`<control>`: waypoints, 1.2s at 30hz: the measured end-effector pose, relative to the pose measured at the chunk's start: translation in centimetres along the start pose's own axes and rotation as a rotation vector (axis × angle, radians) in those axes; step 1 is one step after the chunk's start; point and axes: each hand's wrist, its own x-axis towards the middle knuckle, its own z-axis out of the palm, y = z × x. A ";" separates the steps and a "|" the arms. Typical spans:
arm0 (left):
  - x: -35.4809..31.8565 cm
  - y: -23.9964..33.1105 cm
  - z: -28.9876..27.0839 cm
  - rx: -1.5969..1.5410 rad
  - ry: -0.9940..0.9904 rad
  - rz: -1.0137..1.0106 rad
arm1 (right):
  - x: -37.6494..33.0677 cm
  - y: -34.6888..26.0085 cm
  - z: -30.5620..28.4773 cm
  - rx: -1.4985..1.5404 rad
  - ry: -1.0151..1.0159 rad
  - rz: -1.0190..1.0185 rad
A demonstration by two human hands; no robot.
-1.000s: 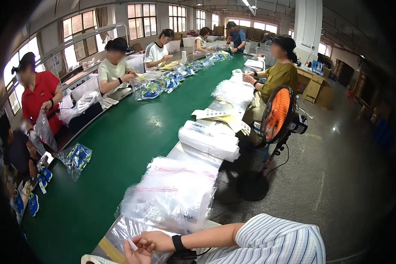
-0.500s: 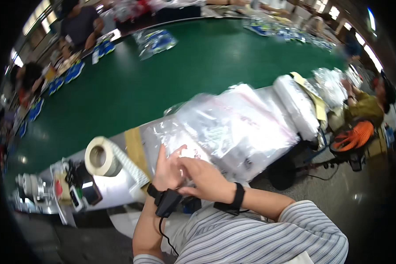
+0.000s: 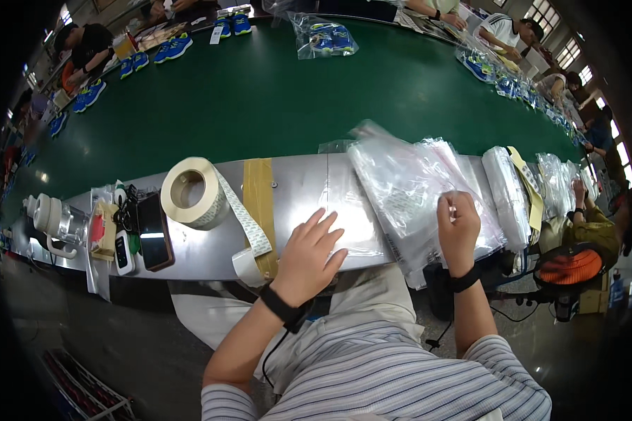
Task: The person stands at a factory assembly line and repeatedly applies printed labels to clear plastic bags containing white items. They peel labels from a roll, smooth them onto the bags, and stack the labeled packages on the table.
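Note:
My left hand (image 3: pixel 307 254) is open, its fingers spread over the near edge of the metal ledge (image 3: pixel 298 193). Beside its fingertips a clear plastic bag (image 3: pixel 354 224) lies flat. My right hand (image 3: pixel 459 230) is closed in a pinch above a pile of clear plastic bags (image 3: pixel 400 189). A bag's film seems to be caught between the fingertips, though its clear edge is hard to make out. The pile lies askew, and its near corner hangs past the ledge. A black band circles each wrist.
Left of my hands are a label roll (image 3: pixel 214 200) with its strip pulled out, brown tape (image 3: pixel 258 193), a phone (image 3: pixel 154 231) and a bottle (image 3: pixel 57 221). Bundled bags (image 3: pixel 507 200) and an orange fan (image 3: pixel 570 266) are right. Bagged shoes (image 3: pixel 330 38) lie on the green belt (image 3: pixel 260 105).
My hands were together over the bags; now they are apart, the left one spread and the right one pinched over the pile. The view has shifted, and the bagged shoes appear farther right.

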 end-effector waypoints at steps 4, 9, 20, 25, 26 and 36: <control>1.8 -1.0 3.1 0.342 -0.202 0.019 | -1.9 3.5 -1.1 -0.409 -0.070 -0.001; -1.6 0.1 2.9 0.409 -0.305 -0.096 | -2.1 3.2 -1.1 -0.281 0.014 0.026; -8.7 1.8 -6.0 0.155 0.279 -0.362 | -0.7 -2.7 -0.5 -0.660 -0.351 -0.224; -8.4 -2.6 -5.3 0.088 0.348 -0.709 | -3.9 -9.8 2.2 0.131 -0.460 -0.436; -8.1 -3.3 -4.9 0.123 0.296 -0.703 | -4.9 -11.0 4.0 0.314 -0.590 -0.399; -10.1 -1.7 -2.4 -0.630 0.612 -0.746 | -7.9 -15.2 10.3 0.701 -0.823 -0.182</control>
